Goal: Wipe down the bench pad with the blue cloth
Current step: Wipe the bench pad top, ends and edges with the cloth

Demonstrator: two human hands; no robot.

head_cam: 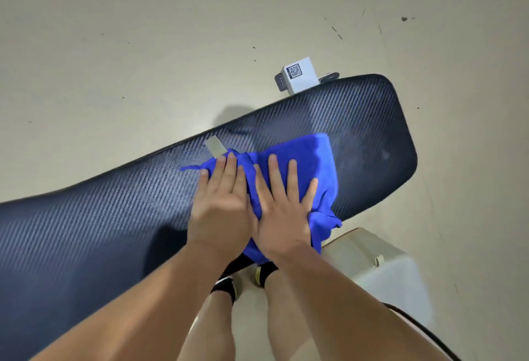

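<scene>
Pressing blue cloth [312, 160] flat on bench pad [86, 217], mid-wipe by my guess.

Head view: both hands are flat w/ fingers straight, gripping nothing. My left hand [221, 203] is half on the cloth, half on bare pad, and my right hand [282, 209] is fully on the cloth, thumbs side by side. The cloth sits bunched approx. mid-pad, toward the rounded end, w/ one corner hanging off the near edge. The pad's long axis runs lower left to upper right in frame, rounded end pointing upper right, near a white QR box [299, 74] on the floor. No wet streaks visible, so I can't tell which parts are done. I reckon the long left stretch and the right end, incl. a faint smudge [385, 156], are left to wipe.
</scene>
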